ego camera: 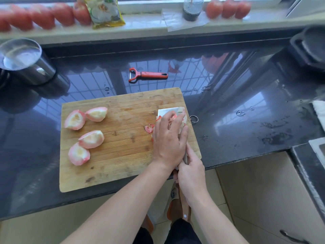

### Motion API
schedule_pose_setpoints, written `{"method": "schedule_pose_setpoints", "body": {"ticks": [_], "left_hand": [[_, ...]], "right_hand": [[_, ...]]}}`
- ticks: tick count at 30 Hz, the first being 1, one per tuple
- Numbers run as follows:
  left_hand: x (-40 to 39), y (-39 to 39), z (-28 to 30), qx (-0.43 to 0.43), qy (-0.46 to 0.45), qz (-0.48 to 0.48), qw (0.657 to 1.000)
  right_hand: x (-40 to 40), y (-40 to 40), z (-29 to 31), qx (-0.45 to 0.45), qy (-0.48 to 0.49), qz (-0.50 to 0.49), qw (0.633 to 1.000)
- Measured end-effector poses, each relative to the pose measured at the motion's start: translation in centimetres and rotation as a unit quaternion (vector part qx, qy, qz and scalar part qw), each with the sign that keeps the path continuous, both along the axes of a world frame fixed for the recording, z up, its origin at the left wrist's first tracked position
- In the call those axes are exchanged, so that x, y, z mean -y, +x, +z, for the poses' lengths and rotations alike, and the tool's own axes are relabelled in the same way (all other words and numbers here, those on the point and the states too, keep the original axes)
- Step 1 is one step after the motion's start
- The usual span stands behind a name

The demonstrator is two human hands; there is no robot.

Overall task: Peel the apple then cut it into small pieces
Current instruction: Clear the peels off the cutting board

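Board middle open, edges crowded.
Bare cutting board (pixel 126 138) centre is flanked by four apple quarters (pixel 84 134) left, cleaver (pixel 173 111) right; peeler (pixel 147 75) lies behind.

I see the left hand (pixel 168 138) lying flat on the knife blade (pixel 165 110), its fingers (pixel 175 118) spread over red peel scraps (pixel 149 129) at the right edge of the wooden cutting board (pixel 123 155). The right hand (pixel 190 175) grips the knife handle (pixel 184 206), which passes under the wrist toward me. Well to the left of the fingers, four peeled apple quarters (pixel 82 134) lie on the board, in two pairs. Beyond the fingers, a red peeler (pixel 148 75) rests on the dark glossy surface (pixel 246 103). Far left of the fingers stands a steel cup (pixel 26 62). On the window ledge (pixel 149 23) I see blurred red fruits (pixel 44 16), a yellow packet (pixel 104 12) and a dark bottle (pixel 192 8).
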State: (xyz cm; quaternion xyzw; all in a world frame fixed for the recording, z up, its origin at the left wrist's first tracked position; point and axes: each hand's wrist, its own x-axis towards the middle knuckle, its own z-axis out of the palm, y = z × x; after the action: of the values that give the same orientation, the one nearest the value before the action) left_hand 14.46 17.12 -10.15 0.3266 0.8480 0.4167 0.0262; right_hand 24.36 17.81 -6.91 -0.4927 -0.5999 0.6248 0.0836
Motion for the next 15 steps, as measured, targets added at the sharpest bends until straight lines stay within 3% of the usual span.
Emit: {"method": "schedule_pose_setpoints", "body": {"ticks": [8, 15], "left_hand": [[4.1, -1.7, 6.1, -0.035, 0.028, 0.036, 0.998], [14.5, -1.1, 5.1, -0.035, 0.032, 0.202, 0.978]], "right_hand": [[3.7, -1.3, 5.4, -0.063, 0.034, 0.055, 0.996], [10.7, -1.1, 6.3, -0.023, 0.045, 0.240, 0.969]]}}
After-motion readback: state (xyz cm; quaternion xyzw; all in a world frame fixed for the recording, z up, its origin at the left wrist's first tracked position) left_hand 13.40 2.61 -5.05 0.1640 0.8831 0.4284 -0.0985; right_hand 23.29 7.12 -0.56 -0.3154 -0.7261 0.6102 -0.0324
